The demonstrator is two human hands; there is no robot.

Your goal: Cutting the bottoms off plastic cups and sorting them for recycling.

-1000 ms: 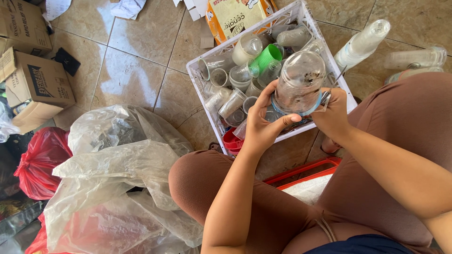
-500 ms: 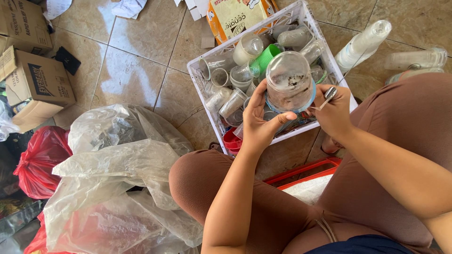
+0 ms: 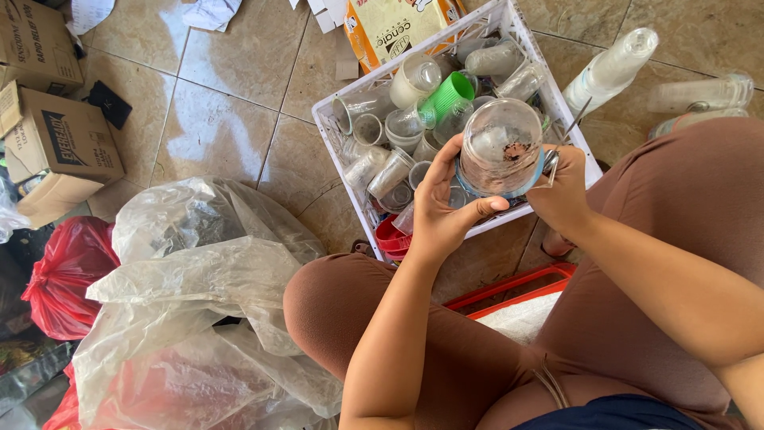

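Cup: a clear plastic cup (image 3: 501, 147) was held over the white crate (image 3: 342, 143), tilted further mouth-up than a second earlier, brown residue exposed.
Left hand (image 3: 442, 203): wrapped around the cup's side.
Right hand (image 3: 565, 191): clenched on a thin blade (image 3: 574, 118), kept at the rim.

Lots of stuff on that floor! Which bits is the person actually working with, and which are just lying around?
In use:
- clear plastic cup with brown residue, gripped by left hand
- thin metal tool, in right hand
- white plastic crate of clear cups, beneath

Lying about:
- brown cardboard boxes
- red plastic bag
- clear plastic sacks
- stacked clear cups
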